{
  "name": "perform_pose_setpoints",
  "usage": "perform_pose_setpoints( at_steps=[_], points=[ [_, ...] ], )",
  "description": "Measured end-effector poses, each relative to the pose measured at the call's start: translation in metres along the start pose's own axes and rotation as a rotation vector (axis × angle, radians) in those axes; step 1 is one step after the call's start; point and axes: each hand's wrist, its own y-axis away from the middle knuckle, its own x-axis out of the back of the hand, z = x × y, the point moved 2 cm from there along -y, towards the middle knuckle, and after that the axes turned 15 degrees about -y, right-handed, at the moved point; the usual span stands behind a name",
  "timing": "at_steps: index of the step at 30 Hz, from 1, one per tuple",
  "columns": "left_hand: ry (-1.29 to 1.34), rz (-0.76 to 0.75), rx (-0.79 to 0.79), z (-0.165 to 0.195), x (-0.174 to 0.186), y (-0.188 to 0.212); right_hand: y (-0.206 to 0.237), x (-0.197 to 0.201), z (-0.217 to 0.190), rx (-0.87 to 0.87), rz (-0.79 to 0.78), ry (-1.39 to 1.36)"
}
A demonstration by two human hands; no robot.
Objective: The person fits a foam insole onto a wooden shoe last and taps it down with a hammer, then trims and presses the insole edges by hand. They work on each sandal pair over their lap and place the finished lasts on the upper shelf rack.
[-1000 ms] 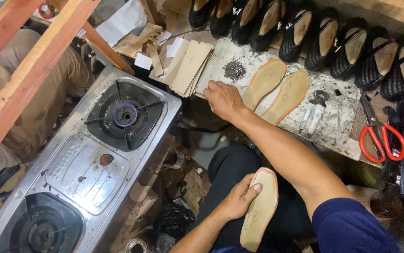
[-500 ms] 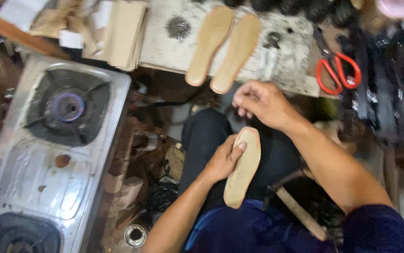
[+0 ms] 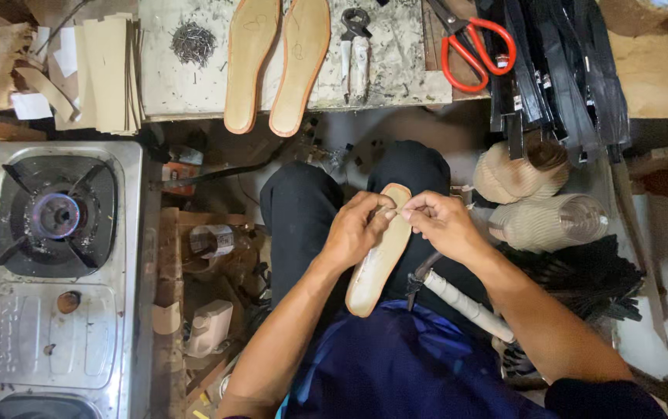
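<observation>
Insole [image 3: 376, 256] on lap between both hands; stove [image 3: 55, 271] left.

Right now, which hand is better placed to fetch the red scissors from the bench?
The right hand, probably. The red scissors lie on the bench's right side, above that hand, and it only pinches at the insole, while the left hand wraps and steadies it.

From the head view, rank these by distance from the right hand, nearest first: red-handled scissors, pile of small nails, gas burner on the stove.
From the right hand:
1. Red-handled scissors, on the bench straight above the hand.
2. Pile of small nails, at the bench's upper left, well across from the hand.
3. Gas burner, on the stove at the far left.
</observation>
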Motion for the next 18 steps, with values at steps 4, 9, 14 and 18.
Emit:
perform_pose_setpoints(
  at_steps=[4, 9, 14, 18],
  points=[
    [0.019, -0.103, -0.007, 0.002, 0.006, -0.003, 0.001, -0.003, -0.005, 0.065, -0.018, 0.135],
    [0.124, -0.095, 0.121, -0.004, -0.002, -0.002, 0.000, -0.009, -0.017, 0.136, -0.024, 0.250],
    [0.153, -0.077, 0.082, -0.011, -0.010, -0.001, 0.001, -0.010, -0.019, 0.109, -0.016, 0.237],
    [0.155, -0.076, 0.084, -0.013, -0.012, -0.002, 0.001, -0.009, -0.016, 0.082, -0.024, 0.159]
  ],
)
